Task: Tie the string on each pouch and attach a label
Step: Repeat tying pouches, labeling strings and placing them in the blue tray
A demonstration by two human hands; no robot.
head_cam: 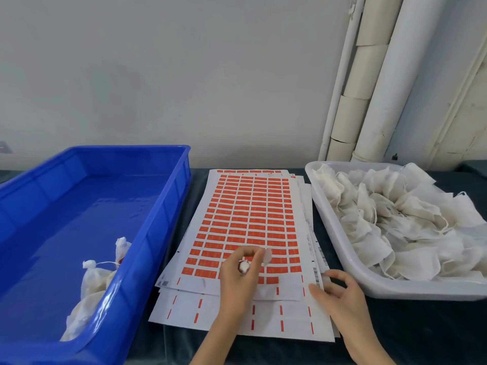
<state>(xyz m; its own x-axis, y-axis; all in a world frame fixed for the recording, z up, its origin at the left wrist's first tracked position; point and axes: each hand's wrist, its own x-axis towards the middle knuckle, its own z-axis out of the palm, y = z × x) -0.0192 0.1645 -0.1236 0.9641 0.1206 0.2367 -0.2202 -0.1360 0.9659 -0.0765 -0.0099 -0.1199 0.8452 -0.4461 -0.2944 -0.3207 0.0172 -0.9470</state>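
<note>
1. Left hand [238,275]: raised over the near end of the top label sheet [250,219], fingers curled and pinching a small white bundle [243,266] with a trace of red on it; too blurred to tell which way it points.
2. Right hand [338,293]: at the near right corner of the sheet stack, fingers loosely bent and holding nothing, tips touching the stack's right edge.
3. Label sheets: flat on the dark tabletop [395,325] between the two containers, fanned slightly, long axis running from the near edge toward the wall; rows of orange labels [253,204] lying crosswise to that axis.
4. Tied pouches [92,283]: inside the blue crate [168,214], bunched against its near right wall, one gathered neck pointing up, another pointing left.
5. Untied pouches [400,219]: heaped every which way in the white tray [340,259] at right, loose strings trailing among them.
6. Pale pipes [369,88]: upright against the wall behind the tray.
</note>
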